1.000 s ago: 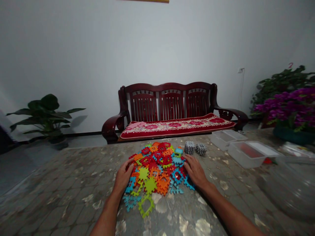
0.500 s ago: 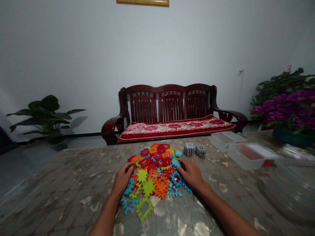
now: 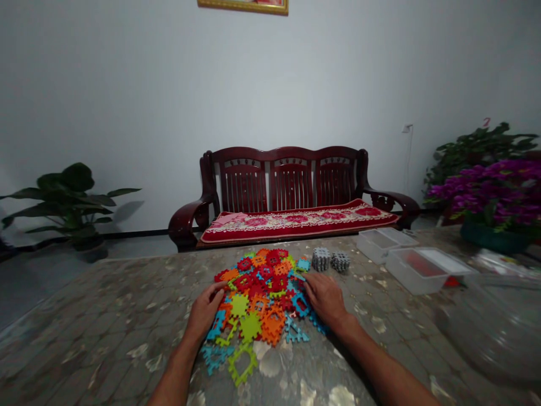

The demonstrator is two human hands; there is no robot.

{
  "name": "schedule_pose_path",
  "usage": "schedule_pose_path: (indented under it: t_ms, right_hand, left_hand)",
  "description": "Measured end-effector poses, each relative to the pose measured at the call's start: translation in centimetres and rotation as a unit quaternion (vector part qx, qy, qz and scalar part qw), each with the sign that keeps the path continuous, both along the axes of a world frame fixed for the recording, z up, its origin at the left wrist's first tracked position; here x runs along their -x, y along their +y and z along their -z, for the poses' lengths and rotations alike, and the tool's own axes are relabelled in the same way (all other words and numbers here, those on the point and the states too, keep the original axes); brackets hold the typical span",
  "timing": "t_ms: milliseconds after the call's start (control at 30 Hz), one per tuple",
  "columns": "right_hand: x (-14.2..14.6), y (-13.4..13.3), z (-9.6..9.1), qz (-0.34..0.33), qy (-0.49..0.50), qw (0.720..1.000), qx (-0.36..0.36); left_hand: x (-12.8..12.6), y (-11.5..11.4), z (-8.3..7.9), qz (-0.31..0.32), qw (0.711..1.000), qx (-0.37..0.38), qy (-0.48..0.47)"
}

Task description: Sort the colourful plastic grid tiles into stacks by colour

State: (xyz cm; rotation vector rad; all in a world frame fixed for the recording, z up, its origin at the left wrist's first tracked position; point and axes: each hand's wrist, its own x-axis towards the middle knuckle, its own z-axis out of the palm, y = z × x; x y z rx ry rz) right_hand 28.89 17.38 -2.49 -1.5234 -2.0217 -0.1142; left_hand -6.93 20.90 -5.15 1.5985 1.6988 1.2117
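Note:
A heaped pile of flat notched plastic building pieces (image 3: pixel 257 290) in red, orange, green and blue lies on the table between my hands. My left hand (image 3: pixel 205 310) rests at the pile's left edge, its fingers stretched toward an orange piece, gripping nothing that I can see. On the opposite side, my right hand (image 3: pixel 325 296) lies against the pile with its fingers loosely bent and apart. Its fingertips touch or nearly touch a light blue piece (image 3: pixel 297 277). At the near end lie a green piece with a cut-out (image 3: pixel 252 356) and a blue piece (image 3: pixel 216 356).
Two stacks of grey pieces, one taller (image 3: pixel 320 259) and one lower (image 3: pixel 340 261), stand behind my right hand. Clear plastic boxes (image 3: pixel 416 276) and a large transparent container (image 3: pixel 494 332) sit at the right, near purple flowers (image 3: pixel 499 189). A wooden bench (image 3: pixel 291 152) stands beyond the table (image 3: pixel 127 316).
The whole view has shifted slightly as the head moved. My right fingers are bent a little more at the pile's edge; my left hand stays beside it.

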Motion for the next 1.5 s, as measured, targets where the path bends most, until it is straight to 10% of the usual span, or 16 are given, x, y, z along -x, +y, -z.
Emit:
schedule_pose_path:
  t_ms: [367,667,1500]
  right_hand:
    - [-9.7,-1.1,4.1,0.077,0.041,0.996,0.029]
    - [-10.9,-0.3,3.6,0.177,0.014,0.984,0.016]
    - [-12.2,2.8,4.2,0.156,-0.026,0.987,0.003]
  left_hand:
    - [0.2,0.3,0.3,-0.001,1.000,0.000,0.021]
    - [0.5,0.4,0.5,0.002,1.000,-0.007,0.031]
    - [-0.7,-0.8,-1.2,0.057,0.996,-0.028,0.068]
